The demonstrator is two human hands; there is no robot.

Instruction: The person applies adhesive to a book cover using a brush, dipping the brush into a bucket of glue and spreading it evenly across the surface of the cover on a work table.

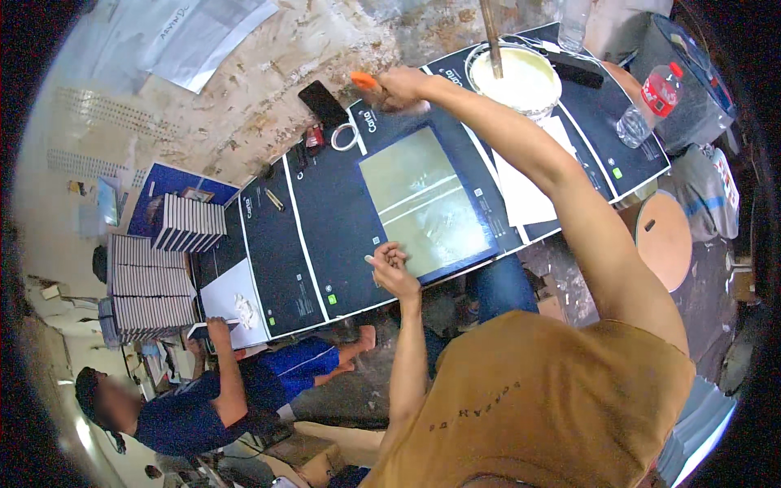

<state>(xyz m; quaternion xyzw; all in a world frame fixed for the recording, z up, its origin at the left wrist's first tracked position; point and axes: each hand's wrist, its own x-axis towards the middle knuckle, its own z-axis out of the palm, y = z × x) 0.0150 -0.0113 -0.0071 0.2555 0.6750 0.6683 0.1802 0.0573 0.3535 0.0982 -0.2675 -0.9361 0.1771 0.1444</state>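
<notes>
An orange-handled tool (364, 80) sticks out of my right hand (400, 89), which is closed round it beyond the far edge of the sheet; its working end is mostly hidden. In front of me lies a blue-edged cover board (480, 262) with a glossy, greenish-grey sheet (423, 199) on it, crossed by two pale lines of reflected light. My left hand (394, 270) is at the board's near left corner, fingers loosely bent and apart, holding nothing. Whether it touches the board I cannot tell.
A bucket of cream paste (521, 80) with a stick stands at the back right, near white paper (521, 183) and a bottle (651, 106). Left of the board are a tape roll (344, 137) and a phone (323, 103). At far left, a co-worker (203, 398) works beside stacked books (150, 281).
</notes>
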